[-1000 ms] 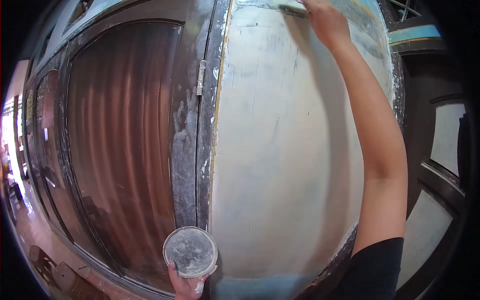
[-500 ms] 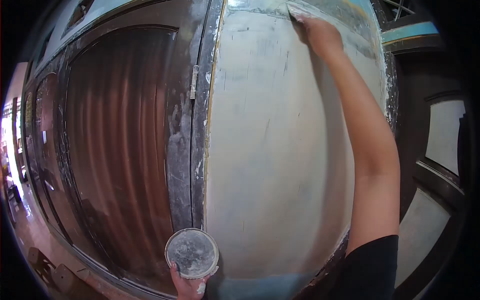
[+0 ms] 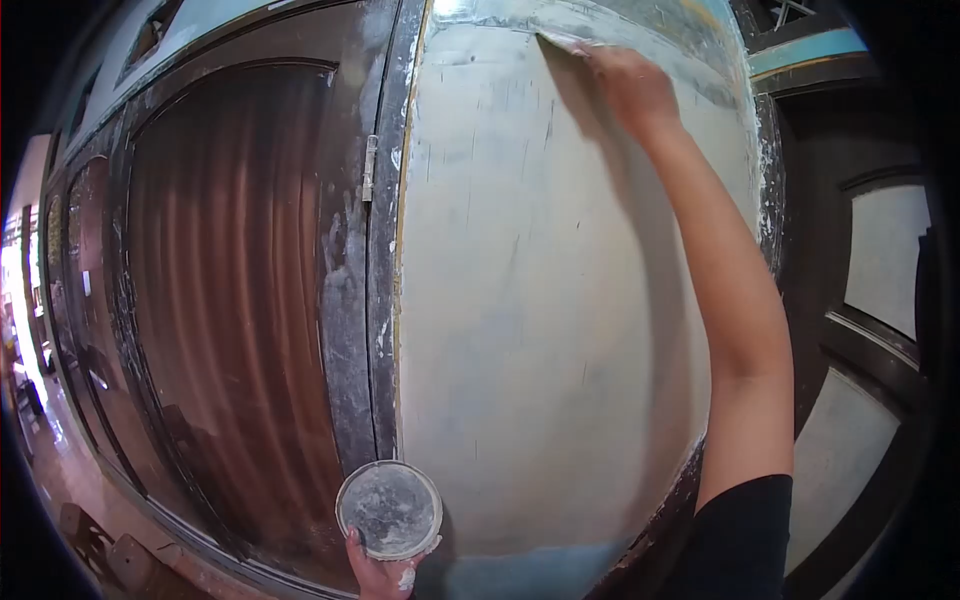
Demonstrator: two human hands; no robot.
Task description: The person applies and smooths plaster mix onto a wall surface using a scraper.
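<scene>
My right hand (image 3: 638, 92) is raised to the upper part of a pale, putty-smeared wall panel (image 3: 520, 300). Its fingers are closed on a putty knife (image 3: 562, 42), whose thin edge meets the panel near a horizontal seam; the handle is mostly hidden. Low in the view, my left hand (image 3: 378, 577) grips a round, shallow tub or lid (image 3: 390, 510) from below, with the thumb at its rim. Grey residue coats the inside of that round piece, and a white smear of putty marks the hand.
Left of the panel stands a dark wooden door (image 3: 235, 280) with a hinge (image 3: 369, 168) on its scuffed frame. Another dark frame with white panels (image 3: 885, 245) is at the right. Brown chairs (image 3: 135, 568) sit at the lower left.
My right hand has turned, and the putty knife has moved left and slightly down across the panel. The view has shifted a little; my left hand still holds the round piece.
</scene>
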